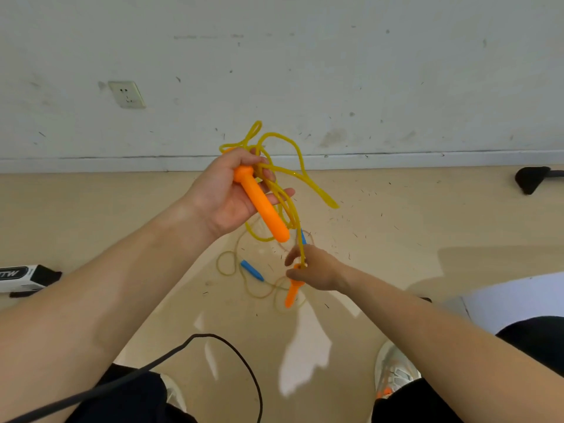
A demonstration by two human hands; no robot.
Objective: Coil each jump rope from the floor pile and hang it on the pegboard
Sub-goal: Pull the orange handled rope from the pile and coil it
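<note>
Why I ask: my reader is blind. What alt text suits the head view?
The left hand holds one orange handle and loose yellow rope loops; the right hand grips the other orange handle lower down. A blue-handled rope lies on the floor beneath.

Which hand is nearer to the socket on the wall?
Left. The left hand is raised, below and right of the wall socket; the right hand is lower and further right.
</note>
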